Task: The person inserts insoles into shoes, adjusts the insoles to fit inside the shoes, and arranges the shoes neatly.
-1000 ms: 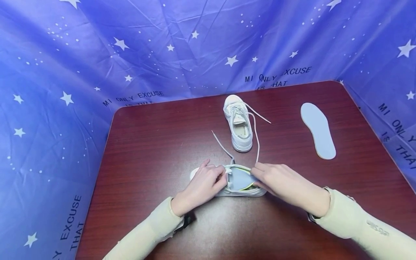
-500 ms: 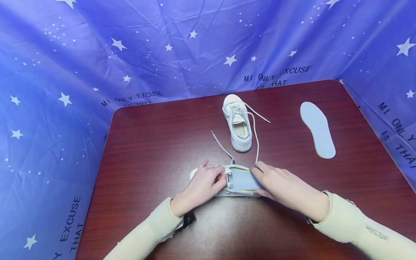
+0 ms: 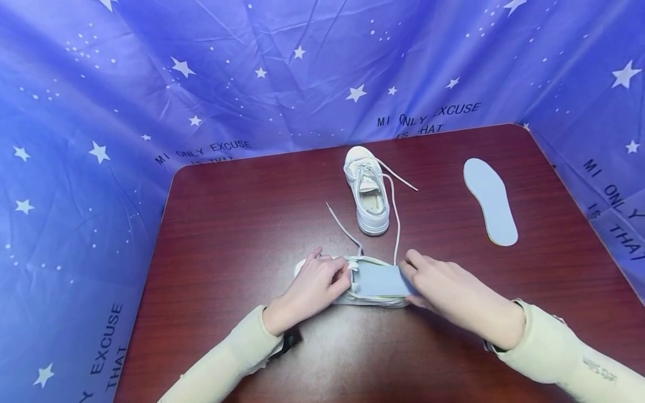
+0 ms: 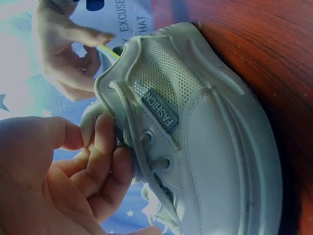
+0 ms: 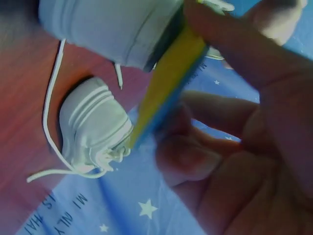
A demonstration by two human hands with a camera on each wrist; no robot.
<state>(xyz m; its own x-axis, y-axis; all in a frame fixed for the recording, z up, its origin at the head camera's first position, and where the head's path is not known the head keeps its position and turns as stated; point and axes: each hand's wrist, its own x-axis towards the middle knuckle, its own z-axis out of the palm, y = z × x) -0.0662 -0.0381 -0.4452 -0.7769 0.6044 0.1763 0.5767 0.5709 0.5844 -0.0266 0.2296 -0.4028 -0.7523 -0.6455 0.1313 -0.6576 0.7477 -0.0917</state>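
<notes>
A white lace-up sneaker (image 4: pixel 220 142) lies on the table with its toe to the left. My left hand (image 3: pixel 312 285) is over its front and pinches the shoe's tongue (image 4: pixel 89 116) between thumb and fingers. A light-blue insole (image 3: pixel 380 280) with a yellow underside reaches into the shoe's opening; its front end is hidden inside. My right hand (image 3: pixel 445 288) holds the insole's heel end, thumb at one edge and fingers at the other. In the right wrist view, this end sticks up above the shoe's heel.
A second white sneaker (image 3: pixel 368 190) stands farther back, laces loose. Another light-blue insole (image 3: pixel 491 204) lies flat at the right of the dark red table (image 3: pixel 242 224). Loose laces (image 3: pixel 397 224) trail between the shoes. A blue star-printed curtain (image 3: pixel 282 112) surrounds the table.
My right hand has moved slightly to the right, drawing the insole's heel end up and back past the shoe's heel. The left hand has stayed in place.
</notes>
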